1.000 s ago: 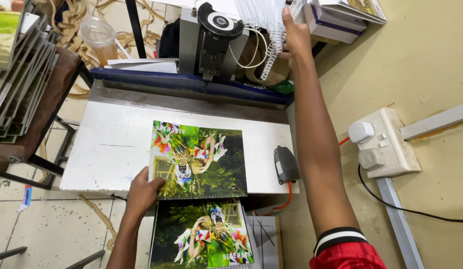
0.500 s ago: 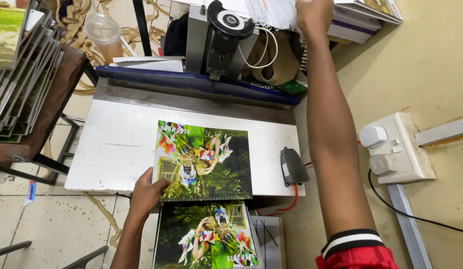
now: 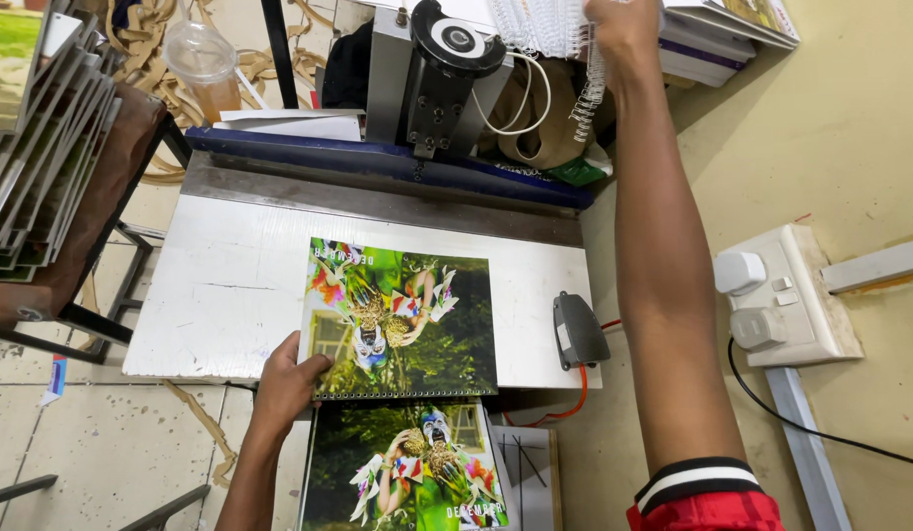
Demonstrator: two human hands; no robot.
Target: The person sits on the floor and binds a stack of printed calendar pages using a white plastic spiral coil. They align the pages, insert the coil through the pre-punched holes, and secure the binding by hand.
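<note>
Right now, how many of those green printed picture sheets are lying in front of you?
2: one sheet on the white table under the left hand, another sheet just below the table's edge. More may be stacked beneath.

Glossy printed paper calendar (image 3: 402, 320); scuffed matt white counter (image 3: 230, 285); white wire binding coils (image 3: 545, 25); clear plastic cup (image 3: 203, 64).

White machine bed (image 3: 230, 285) w/ scuffed top: printed calendar sheet (image 3: 402, 320) lies flat at front edge, dark grey switch box (image 3: 577, 330) at right end.

Right hand (image 3: 621, 29) now higher at the white wire coils (image 3: 586, 93), one strand newly dangling.
</note>
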